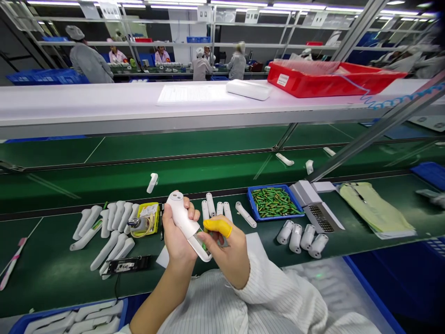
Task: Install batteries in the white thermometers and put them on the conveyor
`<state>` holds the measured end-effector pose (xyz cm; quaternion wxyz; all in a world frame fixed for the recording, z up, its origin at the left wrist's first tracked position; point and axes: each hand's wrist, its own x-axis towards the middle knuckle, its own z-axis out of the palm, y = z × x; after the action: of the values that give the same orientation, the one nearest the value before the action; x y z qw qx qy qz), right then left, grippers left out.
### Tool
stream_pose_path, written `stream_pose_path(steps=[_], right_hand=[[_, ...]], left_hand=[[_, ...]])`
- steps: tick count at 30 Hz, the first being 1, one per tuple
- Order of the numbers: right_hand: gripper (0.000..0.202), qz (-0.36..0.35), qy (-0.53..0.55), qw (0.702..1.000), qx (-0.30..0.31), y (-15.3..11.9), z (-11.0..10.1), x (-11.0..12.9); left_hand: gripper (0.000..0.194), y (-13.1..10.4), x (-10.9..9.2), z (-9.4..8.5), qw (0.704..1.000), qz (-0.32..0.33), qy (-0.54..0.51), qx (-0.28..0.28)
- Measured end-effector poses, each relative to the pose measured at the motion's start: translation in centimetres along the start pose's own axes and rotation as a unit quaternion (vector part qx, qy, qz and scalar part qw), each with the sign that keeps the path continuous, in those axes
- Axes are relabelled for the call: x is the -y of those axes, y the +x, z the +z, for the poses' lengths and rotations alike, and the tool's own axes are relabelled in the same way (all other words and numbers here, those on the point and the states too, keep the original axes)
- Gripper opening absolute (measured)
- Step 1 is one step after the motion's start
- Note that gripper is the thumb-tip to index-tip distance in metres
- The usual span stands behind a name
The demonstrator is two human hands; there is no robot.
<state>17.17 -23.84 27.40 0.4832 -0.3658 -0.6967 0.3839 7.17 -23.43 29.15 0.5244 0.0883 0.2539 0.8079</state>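
My left hand [179, 236] is wrapped around a white handheld device [182, 215], which looks like an infrared thermometer with two round openings in its head. The battery compartment at its lower end is uncovered, and a green battery [204, 247] shows inside. My right hand [227, 250] wears a yellow finger cot [218, 227] on the index finger. Its thumb and index finger are pinched at the compartment; what lies between the tips is hidden. Behind my hands stands a blue tray [259, 216] of green batteries. White covers [210, 204] lie beside it.
Several white device bodies [116, 215] lie at left near a yellow tray [155, 227] and a black strip [128, 264]. At right are more white devices [295, 238], an opened box [321, 215] and yellow-green papers [375, 208]. Overhead, a shelf [121, 104] carries a red bin [313, 86]. Co-workers sit beyond.
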Motion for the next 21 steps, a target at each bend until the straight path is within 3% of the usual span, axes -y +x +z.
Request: stream_pose_path(steps=[4, 8, 11, 13, 17, 21], right_hand=[[0.010, -0.063, -0.011, 0.998, 0.015, -0.8, 0.1, -0.1], [0.034, -0.082, -0.017, 0.996, 0.041, -1.8, -0.1, -0.8], [0.046, -0.087, -0.043, 0.993, 0.068, -1.9, -0.6, -2.0], [0.042, -0.039, -0.053, 0.996, 0.064, -1.5, -1.2, -2.7], [0.037, 0.129, 0.112, 0.982, 0.085, -0.7, -2.4, -3.0], [0.034, 0.167, 0.228, 0.953, 0.106, -0.6, -2.7, -2.6]], left_hand=[[0.022, 0.0, -0.1, 0.3, 0.999, -0.014, -0.007, -0.036], [0.026, 0.6, 0.0, 0.5, 0.996, 0.012, 0.001, -0.087], [0.029, 1.0, 0.4, 0.7, 0.991, 0.057, 0.068, -0.100], [0.034, 1.0, 0.4, 0.7, 0.992, 0.049, 0.107, -0.054], [0.042, 0.7, 0.0, 0.2, 0.974, -0.097, 0.183, 0.096], [0.047, 0.6, -0.1, -1.0, 0.954, -0.072, 0.256, 0.141]])
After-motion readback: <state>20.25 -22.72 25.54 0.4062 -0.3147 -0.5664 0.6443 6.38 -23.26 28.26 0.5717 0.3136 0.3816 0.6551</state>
